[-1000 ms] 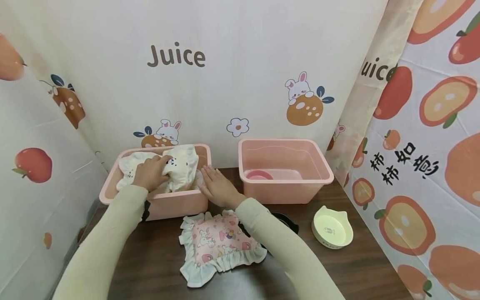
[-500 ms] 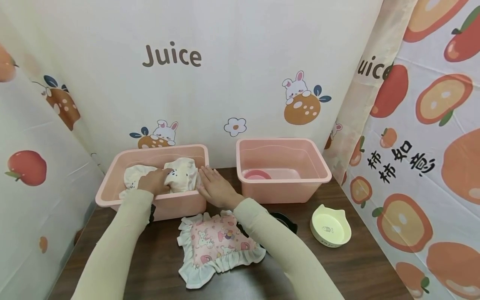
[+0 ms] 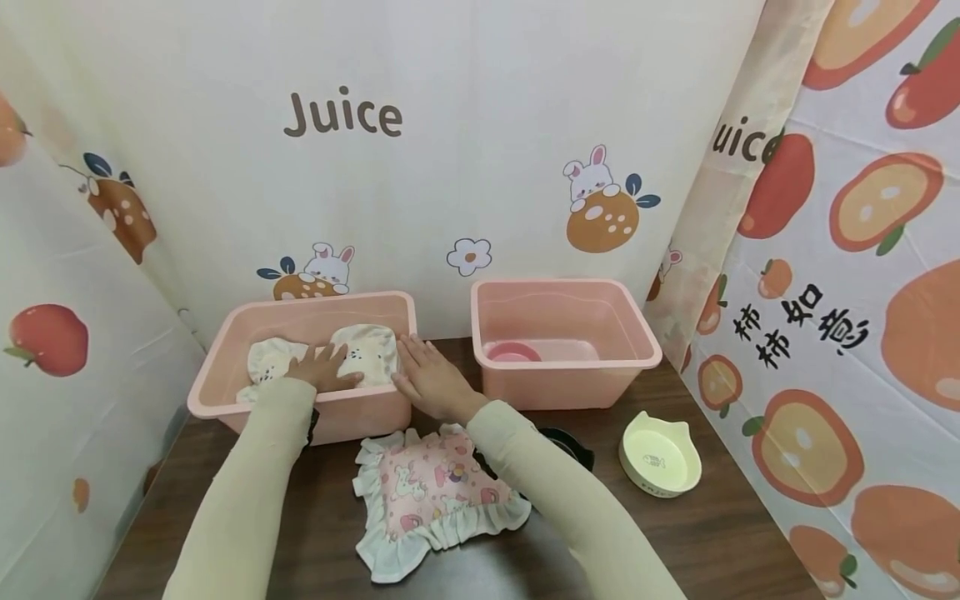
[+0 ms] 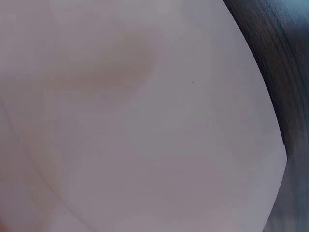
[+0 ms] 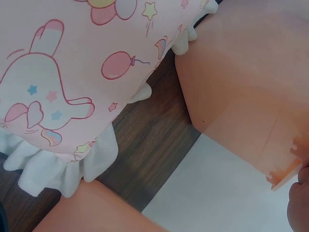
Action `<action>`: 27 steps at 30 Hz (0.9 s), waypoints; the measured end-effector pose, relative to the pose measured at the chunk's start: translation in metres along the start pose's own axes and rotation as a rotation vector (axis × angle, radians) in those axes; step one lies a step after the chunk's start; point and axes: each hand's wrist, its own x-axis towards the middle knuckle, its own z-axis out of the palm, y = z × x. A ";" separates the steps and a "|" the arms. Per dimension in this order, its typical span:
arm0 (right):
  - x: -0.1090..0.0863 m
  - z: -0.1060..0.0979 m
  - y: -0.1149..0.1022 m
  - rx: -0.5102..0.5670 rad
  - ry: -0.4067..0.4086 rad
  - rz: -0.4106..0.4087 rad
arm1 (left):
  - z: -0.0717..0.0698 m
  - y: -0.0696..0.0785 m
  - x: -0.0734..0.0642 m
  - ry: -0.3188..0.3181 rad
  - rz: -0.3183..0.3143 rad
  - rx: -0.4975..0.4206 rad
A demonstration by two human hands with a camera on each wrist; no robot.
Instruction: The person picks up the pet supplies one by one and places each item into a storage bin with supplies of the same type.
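My left hand point(image 3: 325, 371) reaches into the left pink bin point(image 3: 300, 307), its fingers spread over a white frilled cloth. The cloth's right part point(image 3: 371, 357) has small dark prints; a similar part point(image 3: 273, 358) lies left of the hand. Whether they are one piece cannot be told. My right hand point(image 3: 435, 382) lies with straight fingers against the bin's right rim; in the right wrist view a bit of a finger point(image 5: 299, 203) shows at the edge. On the table below is a pink printed cloth point(image 3: 435, 487) with a white ruffle. The left wrist view shows mostly the bin's pale wall point(image 4: 159, 121).
A second pink bin point(image 3: 566, 385) stands to the right with a round pink item point(image 3: 513, 352) inside. In front of it sit a pale yellow cat-eared bowl point(image 3: 660, 457) and a black dish point(image 3: 572, 446), partly hidden by my right sleeve point(image 3: 555, 487). Printed curtains enclose the table.
The white cloth has gone down deeper into the left bin. My left hand has moved down and slightly right, loosening from a grip to spread fingers. My right hand stays at the rim.
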 end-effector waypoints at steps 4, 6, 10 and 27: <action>-0.001 0.000 -0.001 -0.004 0.006 -0.001 | -0.003 0.006 -0.006 -0.033 -0.034 -0.061; -0.001 0.000 -0.001 -0.003 0.015 -0.007 | -0.004 0.009 -0.008 -0.048 -0.047 -0.059; 0.000 0.001 -0.001 -0.003 0.025 -0.018 | -0.006 0.012 -0.012 -0.073 -0.061 -0.050; 0.000 0.001 -0.001 -0.017 -0.005 0.003 | -0.004 0.011 -0.008 -0.055 -0.034 -0.016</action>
